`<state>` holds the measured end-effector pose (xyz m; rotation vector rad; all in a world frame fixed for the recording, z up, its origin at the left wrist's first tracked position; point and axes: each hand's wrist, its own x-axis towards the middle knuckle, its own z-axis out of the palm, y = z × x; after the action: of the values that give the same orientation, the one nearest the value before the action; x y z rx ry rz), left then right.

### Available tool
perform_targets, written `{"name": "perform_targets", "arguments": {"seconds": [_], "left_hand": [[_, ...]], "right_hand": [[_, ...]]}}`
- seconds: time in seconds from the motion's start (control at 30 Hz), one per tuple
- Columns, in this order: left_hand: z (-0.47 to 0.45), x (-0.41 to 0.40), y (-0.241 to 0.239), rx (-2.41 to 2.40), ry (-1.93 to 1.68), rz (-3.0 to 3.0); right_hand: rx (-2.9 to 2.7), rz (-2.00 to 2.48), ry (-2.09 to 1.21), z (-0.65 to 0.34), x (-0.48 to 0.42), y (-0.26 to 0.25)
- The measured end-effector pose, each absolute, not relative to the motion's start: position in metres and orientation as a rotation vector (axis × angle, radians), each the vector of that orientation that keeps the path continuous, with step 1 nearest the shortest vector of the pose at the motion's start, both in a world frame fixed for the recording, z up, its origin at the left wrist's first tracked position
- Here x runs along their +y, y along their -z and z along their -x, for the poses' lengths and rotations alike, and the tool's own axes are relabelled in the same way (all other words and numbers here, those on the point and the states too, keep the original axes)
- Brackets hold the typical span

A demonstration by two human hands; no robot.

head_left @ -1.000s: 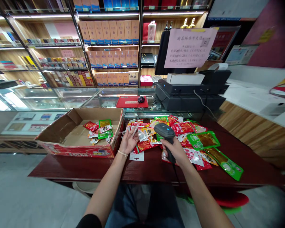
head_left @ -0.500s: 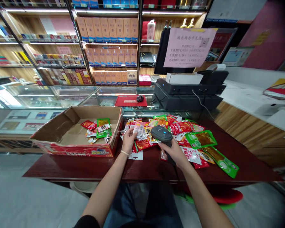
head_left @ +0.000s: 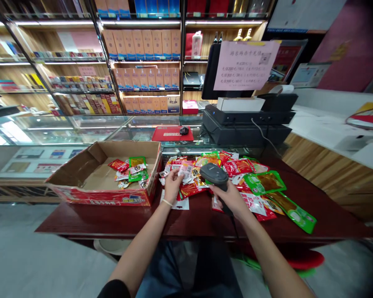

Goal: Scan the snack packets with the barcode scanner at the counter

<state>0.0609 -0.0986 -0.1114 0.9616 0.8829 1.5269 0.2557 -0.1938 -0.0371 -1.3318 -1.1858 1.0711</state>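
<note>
My right hand (head_left: 231,198) is wrapped round the handle of a dark barcode scanner (head_left: 214,174), whose head points left. My left hand (head_left: 173,185) pinches a small clear-and-pink snack packet (head_left: 185,169) with a barcode showing, just left of the scanner head. Under and around both hands spreads a pile of snack packets, among them a red packet (head_left: 239,167) and a green packet (head_left: 265,182). Left of the pile stands an open cardboard box (head_left: 99,198) holding several red, white and green packets (head_left: 138,169).
The dark red table (head_left: 118,221) carries box and pile. Behind it, a glass counter holds a red mouse pad (head_left: 165,134) with a mouse (head_left: 184,130). A monitor with a pink sign (head_left: 245,65) stands above black till equipment (head_left: 245,128). A red stool seat (head_left: 304,257) is below.
The view has shifted slightly, moving the scene a little right and down. My left hand still pinches the packet near the scanner, and my right hand keeps its grip.
</note>
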Motion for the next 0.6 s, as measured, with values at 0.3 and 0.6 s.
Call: {"name": "perform_targets", "arguments": {"seconds": [0.3,0.6], "left_hand": [[-0.021,-0.122,0.002,0.94,-1.723,-1.403],[0.128,-0.102,-0.005,1.598,-1.603,-1.752]], "right_hand": [[-1.345,1.268,-1.138,-0.26,-0.153,-0.001],[-1.413,1.031,-1.276,-0.224,-0.129,-0.028]]}}
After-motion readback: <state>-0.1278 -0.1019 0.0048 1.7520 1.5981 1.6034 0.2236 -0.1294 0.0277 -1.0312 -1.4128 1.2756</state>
